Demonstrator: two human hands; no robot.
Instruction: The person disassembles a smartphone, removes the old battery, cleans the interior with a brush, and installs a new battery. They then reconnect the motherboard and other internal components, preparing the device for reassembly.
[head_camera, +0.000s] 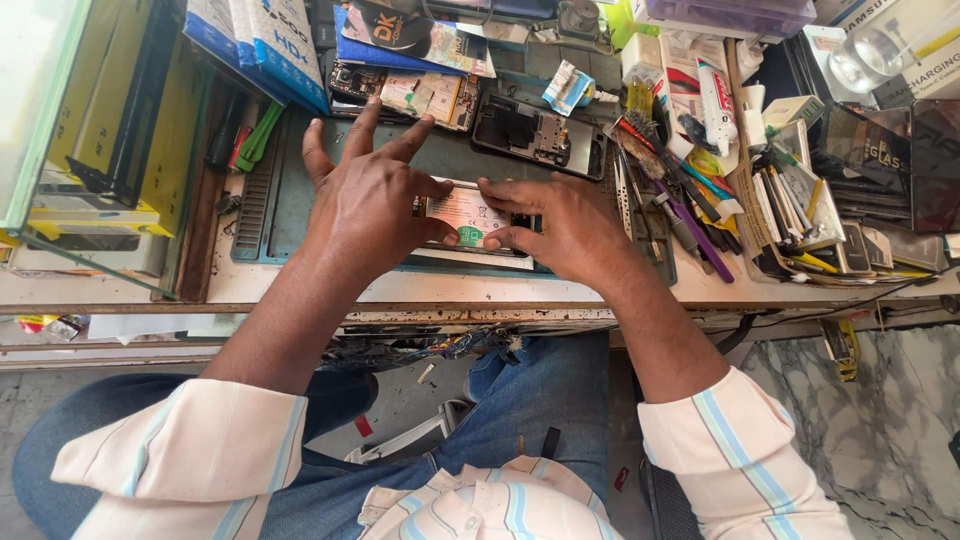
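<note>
Right now both hands are on one opened phone that lies flat on a dark work mat on the tabletop. The left hand holds the phone's left end: its thumb and one finger pinch the edge, and its other fingers are spread wide and lifted. The right hand closes on the phone's right end, with its thumb and fingers pressed on the top and the near edge. Between the two grips you can see the phone's pale inside with a small green spot.

Just past the grips, farther from the person, lies another opened phone shell, dark, with a metal frame. Beside that one is a circuit board.

To the right of the right grip is a messy pile of tools: brushes, tweezers, and purple and yellow sticks. Behind them stands a white tube. Farther right are stacked flat glass sheets.

To the left of the left grip is a glass case with yellow and black boxes inside. Blue boxes lean near it.
</note>
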